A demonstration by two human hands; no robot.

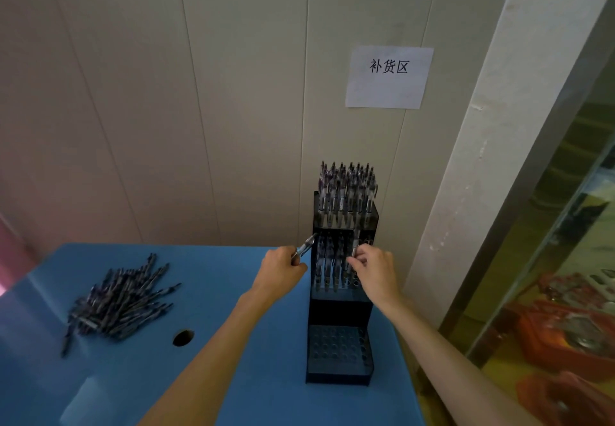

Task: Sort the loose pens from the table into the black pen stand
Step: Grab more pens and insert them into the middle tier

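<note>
Both bare forearms reach out over the blue bench [233, 375]. Far left lies a heap of loose pens [116, 302]. Next, the left hand [281, 271] pinches a single pen [304, 248], tip toward the black pen stand [339, 306]. At the stand's middle tier, the right hand [374, 267] curls its fingers round another pen [354, 252].

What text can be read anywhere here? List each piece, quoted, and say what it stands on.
"补货区": printed in black on the white paper sheet stuck to the panelled wall above the black pen stand.
Pens in the stand and the loose pens on the blue table: patterned barrels, any print too small and blurred to read.
Nothing else legible.
</note>
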